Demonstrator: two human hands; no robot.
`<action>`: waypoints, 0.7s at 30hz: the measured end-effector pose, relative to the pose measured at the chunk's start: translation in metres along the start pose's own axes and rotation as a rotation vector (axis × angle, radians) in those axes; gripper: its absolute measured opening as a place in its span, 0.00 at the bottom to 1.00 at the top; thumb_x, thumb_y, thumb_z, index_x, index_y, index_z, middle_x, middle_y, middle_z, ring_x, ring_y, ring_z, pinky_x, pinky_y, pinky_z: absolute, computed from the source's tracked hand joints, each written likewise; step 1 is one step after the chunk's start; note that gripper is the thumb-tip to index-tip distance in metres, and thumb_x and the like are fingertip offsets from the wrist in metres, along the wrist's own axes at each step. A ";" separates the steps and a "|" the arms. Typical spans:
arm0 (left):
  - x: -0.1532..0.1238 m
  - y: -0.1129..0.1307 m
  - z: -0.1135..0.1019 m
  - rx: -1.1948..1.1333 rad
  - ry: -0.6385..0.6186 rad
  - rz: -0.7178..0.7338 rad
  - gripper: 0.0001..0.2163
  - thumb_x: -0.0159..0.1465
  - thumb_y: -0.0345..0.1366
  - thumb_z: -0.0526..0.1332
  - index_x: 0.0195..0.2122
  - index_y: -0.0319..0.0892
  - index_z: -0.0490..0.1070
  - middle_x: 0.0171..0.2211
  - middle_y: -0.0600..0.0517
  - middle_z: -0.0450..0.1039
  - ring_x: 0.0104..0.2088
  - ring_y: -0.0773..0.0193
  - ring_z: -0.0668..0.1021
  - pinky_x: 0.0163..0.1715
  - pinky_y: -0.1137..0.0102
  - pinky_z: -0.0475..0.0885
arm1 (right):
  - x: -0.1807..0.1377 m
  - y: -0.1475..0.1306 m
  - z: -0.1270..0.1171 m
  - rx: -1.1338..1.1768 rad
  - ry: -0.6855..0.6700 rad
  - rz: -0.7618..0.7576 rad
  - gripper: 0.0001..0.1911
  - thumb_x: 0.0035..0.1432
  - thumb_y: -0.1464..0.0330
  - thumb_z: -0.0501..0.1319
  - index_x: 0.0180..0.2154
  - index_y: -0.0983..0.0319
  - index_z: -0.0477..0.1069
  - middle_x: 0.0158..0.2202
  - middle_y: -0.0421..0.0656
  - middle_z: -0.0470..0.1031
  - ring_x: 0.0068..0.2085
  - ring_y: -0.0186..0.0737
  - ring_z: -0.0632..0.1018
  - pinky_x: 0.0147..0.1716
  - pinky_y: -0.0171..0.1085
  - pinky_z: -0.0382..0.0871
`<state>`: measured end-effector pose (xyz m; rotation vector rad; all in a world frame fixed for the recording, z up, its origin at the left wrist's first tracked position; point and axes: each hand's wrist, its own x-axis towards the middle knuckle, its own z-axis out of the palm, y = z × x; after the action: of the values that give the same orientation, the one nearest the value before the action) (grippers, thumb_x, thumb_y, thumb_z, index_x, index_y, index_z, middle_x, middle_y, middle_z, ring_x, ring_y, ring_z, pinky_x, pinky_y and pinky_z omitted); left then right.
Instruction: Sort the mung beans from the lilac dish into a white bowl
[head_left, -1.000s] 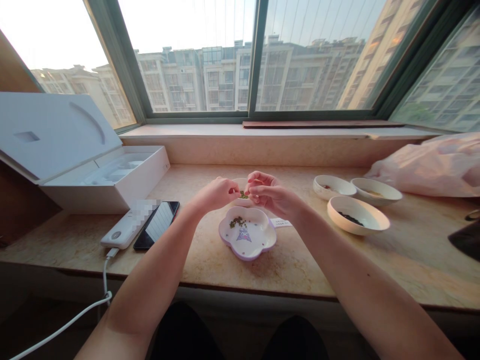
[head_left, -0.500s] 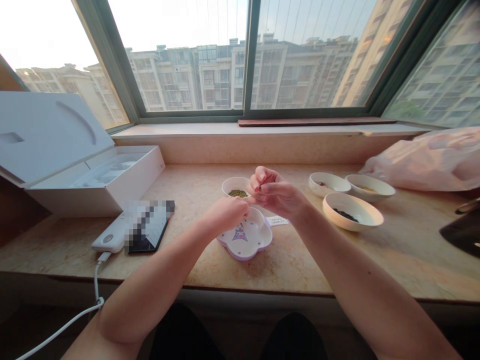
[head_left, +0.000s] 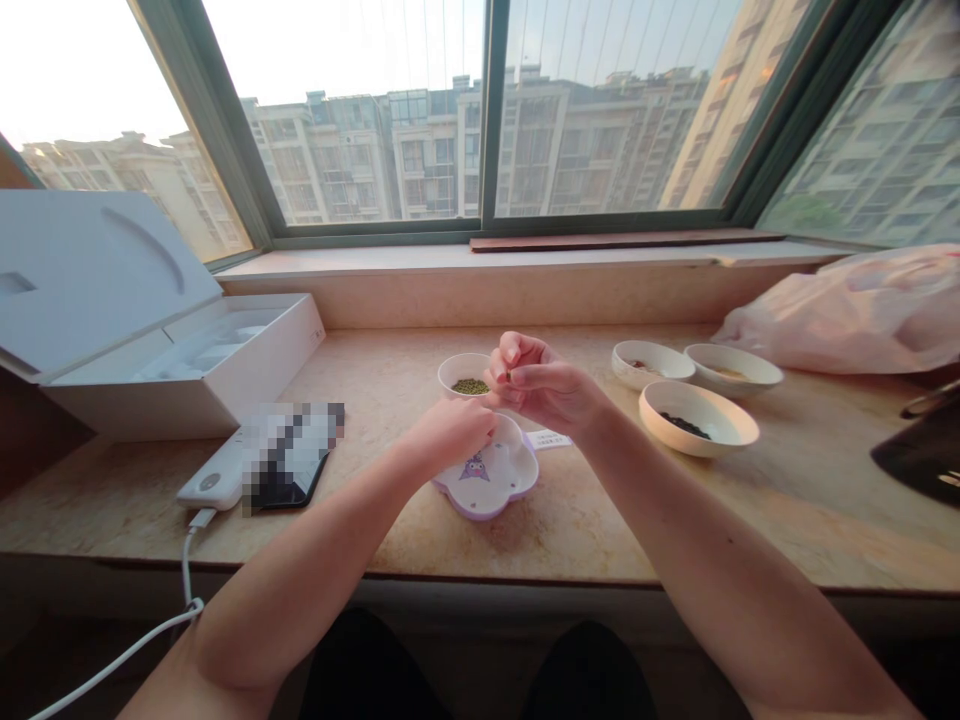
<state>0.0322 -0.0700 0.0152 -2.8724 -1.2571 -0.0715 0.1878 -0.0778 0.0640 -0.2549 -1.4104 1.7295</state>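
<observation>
A flower-shaped purple-rimmed dish [head_left: 491, 480] with a cartoon figure lies on the stone sill in front of me. My left hand [head_left: 454, 432] is curled over its left side, fingertips pinched down into the dish; what they hold is hidden. My right hand [head_left: 536, 385] hovers just above and behind the dish, fingers closed, with small dark beans between thumb and fingers. Right behind the hands stands a small white bowl of green beans [head_left: 466, 377].
Three more white bowls [head_left: 697, 415] stand to the right, beside a pink plastic bag [head_left: 855, 315]. An open white box [head_left: 187, 365], a power bank [head_left: 217, 480] with cable and a phone [head_left: 289, 480] lie left. A dark object [head_left: 919, 455] sits at the right edge.
My left hand dropped from the green-bean bowl, next to the right hand, down onto the flower dish. The right hand stayed raised, still closed. The view shifted slightly right.
</observation>
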 end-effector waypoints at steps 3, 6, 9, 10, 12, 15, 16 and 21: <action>0.001 0.000 0.002 -0.023 -0.026 -0.021 0.14 0.65 0.31 0.52 0.37 0.37 0.79 0.42 0.40 0.76 0.36 0.55 0.78 0.35 0.64 0.67 | 0.000 -0.001 0.001 -0.015 0.050 0.013 0.19 0.42 0.68 0.74 0.28 0.58 0.63 0.25 0.33 0.70 0.22 0.27 0.62 0.23 0.32 0.55; 0.002 0.000 0.004 -0.055 -0.074 -0.052 0.14 0.65 0.31 0.52 0.35 0.37 0.78 0.38 0.41 0.76 0.34 0.56 0.77 0.34 0.65 0.66 | -0.001 -0.001 0.001 -0.027 0.076 0.017 0.19 0.42 0.67 0.74 0.28 0.58 0.63 0.25 0.33 0.70 0.22 0.28 0.61 0.23 0.33 0.55; 0.000 -0.001 0.005 -0.071 -0.091 -0.026 0.15 0.66 0.30 0.50 0.35 0.37 0.77 0.36 0.41 0.77 0.33 0.56 0.77 0.34 0.65 0.66 | -0.001 -0.001 0.000 -0.028 0.092 0.016 0.17 0.44 0.65 0.73 0.28 0.58 0.64 0.26 0.34 0.70 0.23 0.29 0.62 0.24 0.34 0.56; -0.001 -0.001 0.005 -0.074 -0.085 -0.008 0.15 0.67 0.30 0.50 0.36 0.37 0.77 0.37 0.41 0.77 0.33 0.55 0.77 0.34 0.65 0.66 | -0.001 -0.001 0.000 -0.033 0.101 0.015 0.16 0.45 0.65 0.73 0.28 0.58 0.65 0.26 0.35 0.70 0.23 0.29 0.62 0.24 0.34 0.56; -0.003 0.000 0.003 -0.075 -0.071 0.018 0.15 0.67 0.29 0.49 0.38 0.37 0.76 0.38 0.41 0.77 0.34 0.55 0.78 0.33 0.65 0.66 | 0.001 0.000 -0.002 -0.063 0.131 0.011 0.16 0.46 0.64 0.72 0.29 0.58 0.66 0.26 0.35 0.70 0.23 0.29 0.63 0.24 0.34 0.56; -0.006 0.002 0.000 -0.065 -0.069 0.017 0.14 0.68 0.28 0.48 0.41 0.37 0.74 0.36 0.42 0.77 0.33 0.57 0.78 0.32 0.67 0.65 | 0.005 0.004 -0.007 -0.159 0.225 -0.024 0.14 0.48 0.62 0.70 0.31 0.58 0.67 0.28 0.36 0.72 0.23 0.29 0.63 0.25 0.34 0.58; -0.006 0.002 -0.001 -0.058 -0.069 0.018 0.14 0.68 0.28 0.48 0.41 0.36 0.73 0.35 0.42 0.77 0.32 0.58 0.77 0.31 0.67 0.65 | 0.007 0.006 -0.009 -0.213 0.270 -0.043 0.13 0.50 0.61 0.69 0.32 0.58 0.68 0.29 0.37 0.73 0.23 0.29 0.64 0.25 0.34 0.59; -0.005 -0.009 0.001 -0.098 0.055 0.147 0.10 0.66 0.25 0.49 0.39 0.36 0.70 0.36 0.42 0.75 0.32 0.59 0.75 0.32 0.66 0.66 | 0.016 0.023 -0.028 -0.890 0.519 -0.159 0.06 0.52 0.66 0.66 0.33 0.61 0.74 0.31 0.41 0.77 0.29 0.35 0.72 0.30 0.36 0.65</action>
<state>0.0223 -0.0675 0.0142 -3.0125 -1.0587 -0.2156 0.1843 -0.0466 0.0399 -0.9617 -1.6423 0.7253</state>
